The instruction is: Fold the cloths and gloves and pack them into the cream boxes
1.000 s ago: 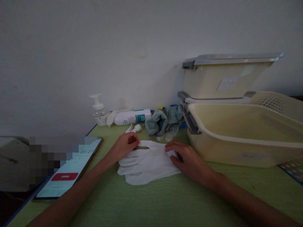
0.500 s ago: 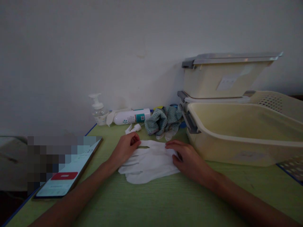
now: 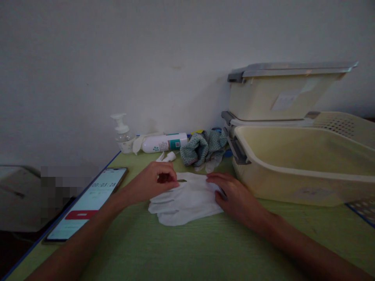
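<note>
Single view, from camera worn on your head. Looks forward and down across worktop point(image 3: 190, 253), facing wall point(image 3: 175, 58) that takes most of upper half. Close range, within your reach: left hand point(image 3: 159, 177) and right hand point(image 3: 230, 191) sit just below mid-height, your forearms point(image 3: 90, 234) entering from lower corners. Wide framing; right edge of picture cuts through front basin point(image 3: 272, 187).

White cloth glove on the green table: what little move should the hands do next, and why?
Perhaps the left hand should smooth the white cloth glove, with the right hand steadying it. The glove lies on the green wood-grain table with folds near the left hand, and the right hand touches its opposite end.
</note>
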`<state>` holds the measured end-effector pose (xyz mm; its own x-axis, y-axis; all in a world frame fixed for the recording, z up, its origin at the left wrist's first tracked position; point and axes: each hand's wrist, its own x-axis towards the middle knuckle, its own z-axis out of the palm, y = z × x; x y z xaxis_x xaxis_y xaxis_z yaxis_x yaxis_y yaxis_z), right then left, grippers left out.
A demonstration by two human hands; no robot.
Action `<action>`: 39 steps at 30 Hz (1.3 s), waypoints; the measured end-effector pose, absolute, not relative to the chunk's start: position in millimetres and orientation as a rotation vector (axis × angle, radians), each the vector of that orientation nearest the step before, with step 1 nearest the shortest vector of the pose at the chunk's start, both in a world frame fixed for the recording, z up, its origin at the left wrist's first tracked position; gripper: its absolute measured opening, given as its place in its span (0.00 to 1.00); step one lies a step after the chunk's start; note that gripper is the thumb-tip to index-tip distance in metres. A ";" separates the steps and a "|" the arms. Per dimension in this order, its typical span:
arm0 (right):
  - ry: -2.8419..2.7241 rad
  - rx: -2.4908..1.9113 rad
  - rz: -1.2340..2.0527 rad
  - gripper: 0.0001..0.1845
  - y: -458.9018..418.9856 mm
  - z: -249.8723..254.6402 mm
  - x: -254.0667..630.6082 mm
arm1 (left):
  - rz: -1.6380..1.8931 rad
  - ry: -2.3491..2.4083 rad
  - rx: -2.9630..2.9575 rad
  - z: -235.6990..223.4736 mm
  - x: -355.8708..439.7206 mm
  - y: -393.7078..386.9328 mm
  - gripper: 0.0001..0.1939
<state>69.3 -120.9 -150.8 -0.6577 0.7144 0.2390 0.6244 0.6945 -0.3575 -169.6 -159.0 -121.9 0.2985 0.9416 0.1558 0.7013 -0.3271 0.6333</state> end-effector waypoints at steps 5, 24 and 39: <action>-2.540 -1.022 0.368 0.21 -121.2 -151.1 69.6 | 0.145 1.261 2.001 -113.5 -170.9 -172.4 0.06; -2.547 -0.976 0.409 0.19 -117.6 -152.1 71.8 | -0.018 1.728 1.966 -110.0 -201.9 -166.4 0.10; -2.609 -1.040 0.387 0.18 -118.0 -150.0 72.2 | 0.166 1.782 2.110 -128.4 -206.0 -155.6 0.08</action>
<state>72.2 -118.0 -150.0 -0.6909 0.7003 0.1795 0.6181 0.7009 -0.3560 -206.0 -155.6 -128.4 0.1923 0.9702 -0.1474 0.9262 -0.1298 0.3540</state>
